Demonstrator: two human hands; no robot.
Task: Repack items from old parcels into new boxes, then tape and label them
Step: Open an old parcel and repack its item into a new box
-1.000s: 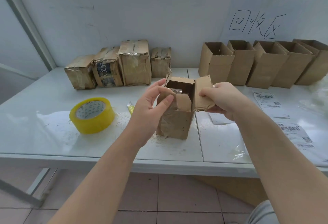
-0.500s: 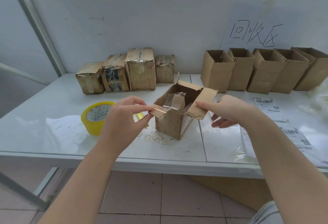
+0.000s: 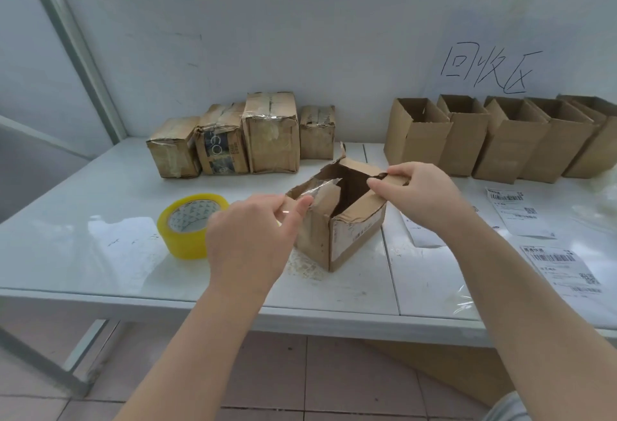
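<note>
- At the centre of the frame, a worn old parcel (image 3: 345, 237) stands on the white table (image 3: 100, 253), its top torn open and its inside dark.
- The left hand (image 3: 250, 237) pinches the parcel's left flap (image 3: 317, 193) between thumb and forefinger; a strip of clear tape clings to that flap.
- The right hand (image 3: 420, 197) pinches the right flap (image 3: 397, 180) with curled fingers, holding it out from the opening.
- Just left of the left hand, a yellow tape roll (image 3: 190, 223) lies flat on the table, partly hidden behind the hand.
- Above centre-left, a row of four taped parcels (image 3: 271, 133) stands against the wall, side by side.
- At the upper right, a row of empty new boxes (image 3: 510, 140) stands with open tops, leaning one on another.
- At the right edge, two shipping labels (image 3: 517, 213) lie flat on the table, one nearer the front than the other.
- Handwritten characters (image 3: 490, 70) mark the wall above the new boxes.
</note>
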